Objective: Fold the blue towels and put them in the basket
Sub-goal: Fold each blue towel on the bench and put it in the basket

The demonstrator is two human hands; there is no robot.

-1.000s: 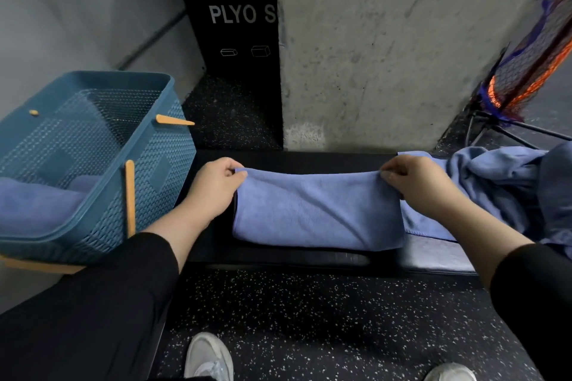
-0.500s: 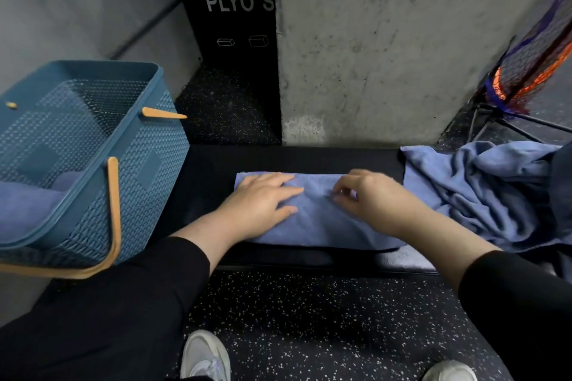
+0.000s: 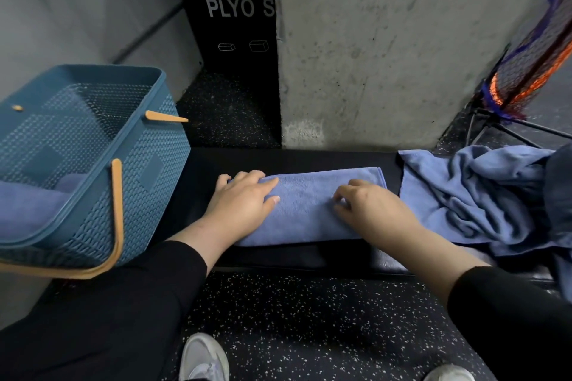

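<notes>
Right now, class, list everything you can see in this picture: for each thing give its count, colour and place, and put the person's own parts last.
folded towel: one, blue, flat on the bench, under both hands
unfolded towels: a crumpled heap, blue, count unclear, on the bench at right
basket: one, teal with tan handles, at left, holding blue towels
bench: one, black, across the middle
pillar: one, grey concrete, behind the bench
sign: one, black with white letters, left of the pillar
net: one, orange and blue, upper right
shoes: two, pale, on the speckled floor
left hand: flat on the towel
right hand: fingers curled on the towel
</notes>
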